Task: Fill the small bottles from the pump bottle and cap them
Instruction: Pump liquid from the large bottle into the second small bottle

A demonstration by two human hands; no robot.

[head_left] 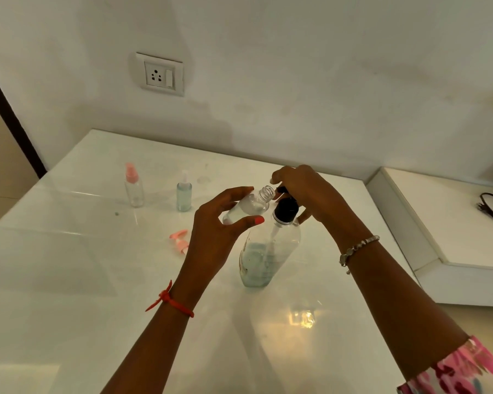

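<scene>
Nozzle (279,189) half hidden beneath right hand (305,191) gripping pump bottle (271,251); left hand (214,237) holds small bottle (248,207).

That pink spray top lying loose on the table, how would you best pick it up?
Pinch the pink spray top across its pink body, coming straight down from above. It lies on its side on the table, with nothing touching it. Both hands are busy, though: the left hand holds the small bottle, the right hand grips the pump bottle.
</scene>
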